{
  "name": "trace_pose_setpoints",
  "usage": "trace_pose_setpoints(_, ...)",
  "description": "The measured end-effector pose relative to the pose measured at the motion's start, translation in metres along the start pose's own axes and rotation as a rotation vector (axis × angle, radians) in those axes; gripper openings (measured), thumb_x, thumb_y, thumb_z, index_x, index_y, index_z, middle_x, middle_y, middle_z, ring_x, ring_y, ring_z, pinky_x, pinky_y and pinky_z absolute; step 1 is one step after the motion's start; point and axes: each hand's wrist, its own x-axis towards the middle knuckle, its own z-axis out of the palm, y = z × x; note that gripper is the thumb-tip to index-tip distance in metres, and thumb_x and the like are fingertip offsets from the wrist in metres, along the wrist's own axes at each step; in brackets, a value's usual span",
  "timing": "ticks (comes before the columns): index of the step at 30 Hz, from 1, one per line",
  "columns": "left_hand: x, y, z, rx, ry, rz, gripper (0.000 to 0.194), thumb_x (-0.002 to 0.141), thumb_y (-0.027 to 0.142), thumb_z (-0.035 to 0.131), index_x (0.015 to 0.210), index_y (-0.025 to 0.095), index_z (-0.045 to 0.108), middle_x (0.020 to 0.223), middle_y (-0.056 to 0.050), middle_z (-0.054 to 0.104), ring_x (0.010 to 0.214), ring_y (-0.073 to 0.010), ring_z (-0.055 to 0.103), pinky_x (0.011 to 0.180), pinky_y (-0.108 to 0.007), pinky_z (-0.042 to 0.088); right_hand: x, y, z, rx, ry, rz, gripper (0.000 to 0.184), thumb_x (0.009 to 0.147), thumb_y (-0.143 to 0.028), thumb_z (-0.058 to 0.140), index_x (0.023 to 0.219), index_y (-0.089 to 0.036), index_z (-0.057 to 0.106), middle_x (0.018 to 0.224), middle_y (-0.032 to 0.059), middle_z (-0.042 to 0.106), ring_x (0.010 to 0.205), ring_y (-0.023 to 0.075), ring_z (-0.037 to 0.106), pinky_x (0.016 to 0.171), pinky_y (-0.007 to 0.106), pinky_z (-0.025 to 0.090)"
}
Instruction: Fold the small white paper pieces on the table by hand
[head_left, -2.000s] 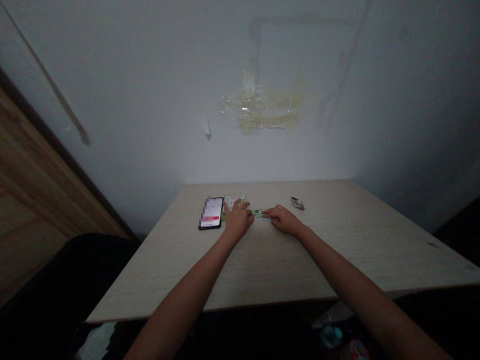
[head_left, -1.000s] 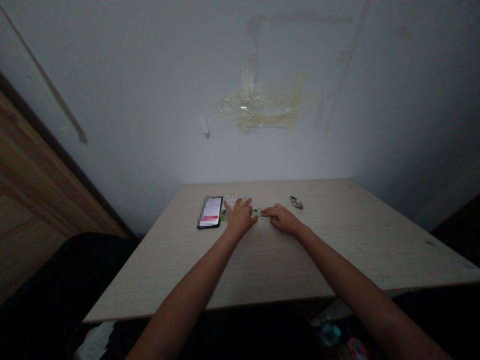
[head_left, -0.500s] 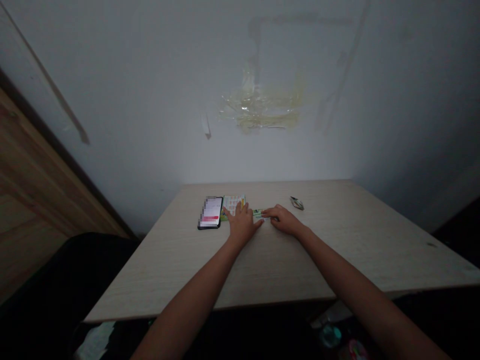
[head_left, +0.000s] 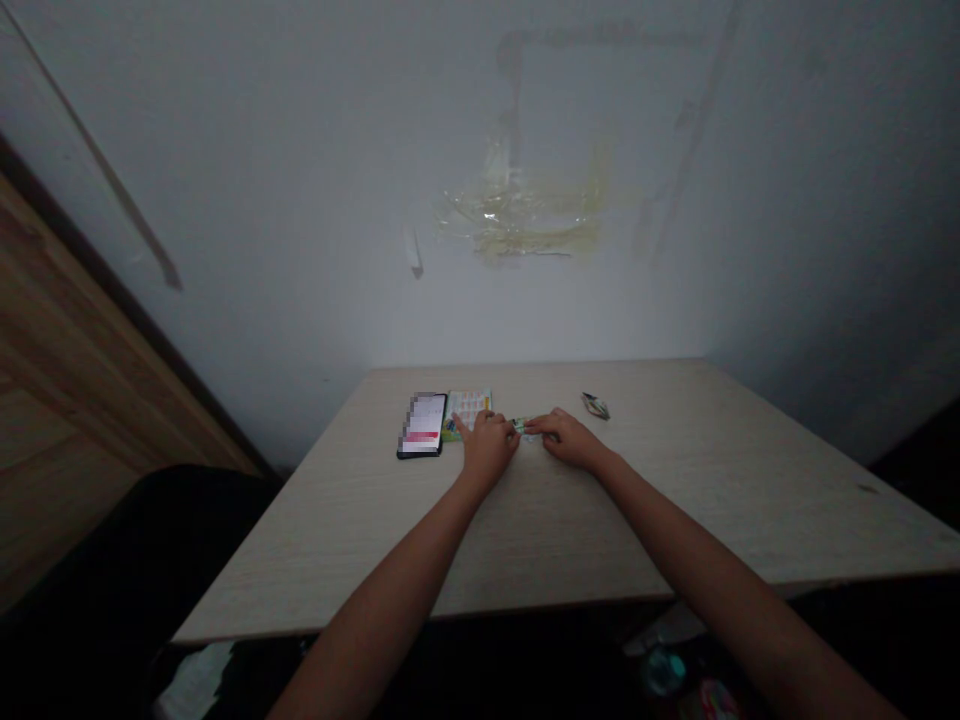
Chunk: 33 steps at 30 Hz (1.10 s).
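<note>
Head view: the left hand [head_left: 488, 448] and right hand [head_left: 568, 440] held a small green-and-white strip [head_left: 523, 425] between them, fingers together, tips pressed on its ends.

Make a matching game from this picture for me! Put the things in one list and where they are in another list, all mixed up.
Things:
1. Black smartphone
2. Colourful printed card
3. Small green item
4. Small folded wrapper

Places:
A. Between the left hand and the right hand
B. Beyond the right hand, on its own
C. Farthest left of the four
D. Just beyond the left hand, beside the phone

Pairs: 1-C, 2-D, 3-A, 4-B
</note>
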Motion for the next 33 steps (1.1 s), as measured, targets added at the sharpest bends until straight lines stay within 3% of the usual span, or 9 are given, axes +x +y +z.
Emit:
trace_pose_setpoints(21,0.003,0.004,-0.003,0.012,-0.043,-0.001,0.032,0.081,0.054,0.064,0.090,0.026,0.074,0.105,-0.006,0.069,0.117,-0.0334,0.052,0.108,-0.079,-0.001,0.001,0.002,0.001,0.023,0.013,-0.013,0.046,0.077,-0.005,0.050,0.113,-0.024,0.072,0.120,0.0039,0.071,0.109,0.0218,0.063,0.098,0.041,0.044)
trace_pose_setpoints(29,0.001,-0.008,-0.002,-0.036,-0.098,-0.001,0.027,0.083,0.052,0.066,0.096,0.030,0.075,0.110,-0.005,0.070,0.121,-0.0316,0.050,0.107,-0.079,0.000,-0.001,0.001,0.000,0.014,0.007,-0.003,0.049,0.077,-0.005,0.050,0.116,-0.025,0.071,0.122,0.0037,0.070,0.106,0.0220,0.062,0.097,0.041,0.045)
trace_pose_setpoints(33,-0.002,-0.016,-0.008,-0.034,-0.122,0.089,0.024,0.085,0.047,0.065,0.102,0.033,0.074,0.117,-0.003,0.070,0.125,-0.0310,0.048,0.109,-0.078,-0.002,-0.001,-0.002,-0.001,0.014,0.004,0.011,0.052,0.076,-0.004,0.049,0.119,-0.024,0.070,0.123,0.0039,0.070,0.105,0.0217,0.060,0.096,0.040,0.045)
